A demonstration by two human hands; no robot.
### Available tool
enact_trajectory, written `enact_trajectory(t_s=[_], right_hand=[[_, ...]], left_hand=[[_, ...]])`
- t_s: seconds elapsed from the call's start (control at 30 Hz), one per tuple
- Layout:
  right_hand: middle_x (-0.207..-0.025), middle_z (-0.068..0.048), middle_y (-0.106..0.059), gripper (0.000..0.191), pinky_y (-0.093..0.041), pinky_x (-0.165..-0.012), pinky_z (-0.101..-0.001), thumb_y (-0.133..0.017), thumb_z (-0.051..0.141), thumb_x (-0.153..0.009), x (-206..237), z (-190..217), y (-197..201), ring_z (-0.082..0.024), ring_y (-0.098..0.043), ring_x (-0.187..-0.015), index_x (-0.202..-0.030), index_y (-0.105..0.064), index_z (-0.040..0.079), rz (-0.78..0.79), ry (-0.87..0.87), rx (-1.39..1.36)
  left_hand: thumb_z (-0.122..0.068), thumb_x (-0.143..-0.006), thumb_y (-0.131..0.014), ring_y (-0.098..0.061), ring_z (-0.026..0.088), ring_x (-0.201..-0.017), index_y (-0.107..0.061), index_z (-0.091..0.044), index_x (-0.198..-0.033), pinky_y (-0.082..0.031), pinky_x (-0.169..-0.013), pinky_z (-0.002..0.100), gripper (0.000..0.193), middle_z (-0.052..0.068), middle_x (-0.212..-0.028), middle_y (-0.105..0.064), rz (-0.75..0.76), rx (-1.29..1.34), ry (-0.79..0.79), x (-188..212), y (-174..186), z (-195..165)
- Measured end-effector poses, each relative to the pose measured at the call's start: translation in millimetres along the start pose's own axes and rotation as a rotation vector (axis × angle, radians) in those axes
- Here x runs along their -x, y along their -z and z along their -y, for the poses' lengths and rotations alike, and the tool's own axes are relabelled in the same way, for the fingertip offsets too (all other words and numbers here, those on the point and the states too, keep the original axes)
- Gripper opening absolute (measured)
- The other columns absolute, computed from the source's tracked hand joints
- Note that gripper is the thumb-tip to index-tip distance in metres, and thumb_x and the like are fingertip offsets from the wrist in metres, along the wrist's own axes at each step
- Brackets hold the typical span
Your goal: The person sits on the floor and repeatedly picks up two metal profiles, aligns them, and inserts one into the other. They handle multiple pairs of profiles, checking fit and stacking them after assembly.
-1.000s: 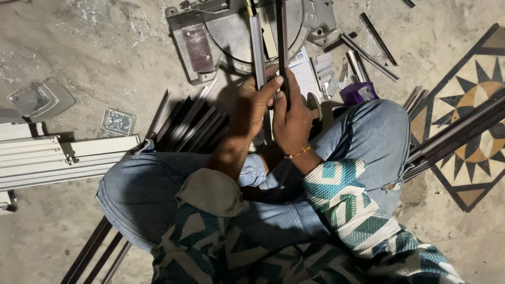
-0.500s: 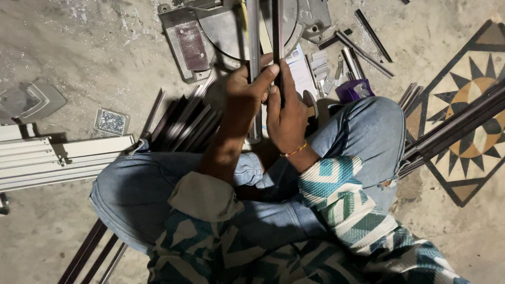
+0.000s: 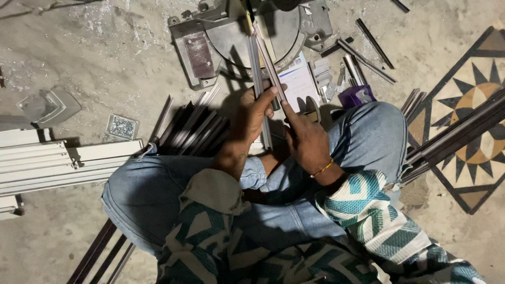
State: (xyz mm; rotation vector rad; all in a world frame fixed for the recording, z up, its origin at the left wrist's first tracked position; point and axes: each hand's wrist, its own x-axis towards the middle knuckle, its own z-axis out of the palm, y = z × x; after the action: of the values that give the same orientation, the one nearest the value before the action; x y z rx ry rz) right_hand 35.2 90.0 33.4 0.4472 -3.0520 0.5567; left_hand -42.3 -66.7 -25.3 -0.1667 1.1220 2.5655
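I sit cross-legged on a concrete floor in blue jeans. My left hand point(image 3: 253, 117) grips a long grey metal profile strip point(image 3: 258, 68) that runs up onto the round base of a grey mitre saw point(image 3: 231, 37). My right hand point(image 3: 306, 138), with a thin orange band at the wrist, holds a second, slanted strip point(image 3: 269, 60) beside the first, its index finger stretched along it. The two strips touch near my fingers.
A bundle of dark profile strips point(image 3: 192, 129) lies left of my knee. White profile sections point(image 3: 63, 160) lie far left beside a small clear box point(image 3: 122, 127). Short offcuts point(image 3: 368, 52) and a purple object point(image 3: 356, 95) lie at upper right. Long dark bars point(image 3: 457, 134) cross a patterned floor tile point(image 3: 473, 131).
Both hands have slid slightly down and apart along the strips. The slanted strip now tilts away from the straight one. The view has shifted a little.
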Motion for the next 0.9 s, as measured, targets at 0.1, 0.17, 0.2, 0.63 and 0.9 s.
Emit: enact_trajectory(t_s=[0.1, 0.17, 0.2, 0.63, 0.9], right_hand=[[-0.097, -0.014, -0.069, 0.069, -0.054, -0.074, -0.0432, -0.073, 0.016, -0.094, 7, -5, 1, -0.033, -0.067, -0.082, -0.157, -0.045, 0.019, 0.060, -0.045, -0.065], [-0.094, -0.015, -0.070, 0.061, -0.057, -0.078, -0.0388, -0.073, 0.019, -0.099, 16, -13, 5, -0.031, -0.072, -0.086, -0.156, -0.052, 0.021, 0.152, -0.141, -0.193], [-0.101, -0.013, -0.070, 0.063, -0.059, -0.077, -0.0379, -0.073, 0.018, -0.097, 18, -18, 5, -0.029, -0.072, -0.089, -0.155, -0.047, 0.016, 0.082, -0.222, -0.504], [-0.125, -0.008, -0.063, 0.036, -0.055, -0.095, -0.0385, -0.063, 0.024, -0.102, -17, -36, -12, -0.024, -0.064, -0.114, -0.131, -0.056, 0.005, -0.137, -0.710, -1.915], [-0.103, -0.012, -0.070, 0.036, -0.056, -0.078, -0.0344, -0.052, 0.024, -0.111, -39, -108, 16, -0.022, -0.066, -0.084, -0.138, -0.059, 0.002, 0.096, -0.599, -1.170]], left_hand=[[-0.016, -0.095, -0.069, -0.048, 0.009, -0.057, -0.059, -0.002, -0.114, -0.043, -0.050, 0.025, 0.026, 0.011, -0.106, -0.077, -0.121, -0.028, 0.002, 0, -1, -7], [-0.014, -0.087, -0.069, -0.050, 0.013, -0.051, -0.053, -0.010, -0.119, -0.043, -0.043, 0.027, 0.036, 0.010, -0.095, -0.075, -0.331, -0.087, 0.028, -5, 4, -16], [-0.017, -0.090, -0.068, -0.053, 0.011, -0.058, -0.054, -0.009, -0.120, -0.043, -0.048, 0.026, 0.034, 0.008, -0.098, -0.075, -0.361, -0.027, 0.031, -5, 8, -20], [-0.026, -0.099, -0.070, -0.054, 0.011, -0.073, -0.063, -0.004, -0.128, -0.040, -0.056, 0.025, 0.037, 0.009, -0.111, -0.064, -0.201, 0.203, 0.036, 17, -32, 20], [-0.035, -0.089, -0.075, -0.042, 0.005, -0.052, -0.066, 0.000, -0.128, -0.039, -0.045, 0.021, 0.053, 0.005, -0.107, -0.075, -0.279, -0.009, 0.202, 16, -33, 4]])
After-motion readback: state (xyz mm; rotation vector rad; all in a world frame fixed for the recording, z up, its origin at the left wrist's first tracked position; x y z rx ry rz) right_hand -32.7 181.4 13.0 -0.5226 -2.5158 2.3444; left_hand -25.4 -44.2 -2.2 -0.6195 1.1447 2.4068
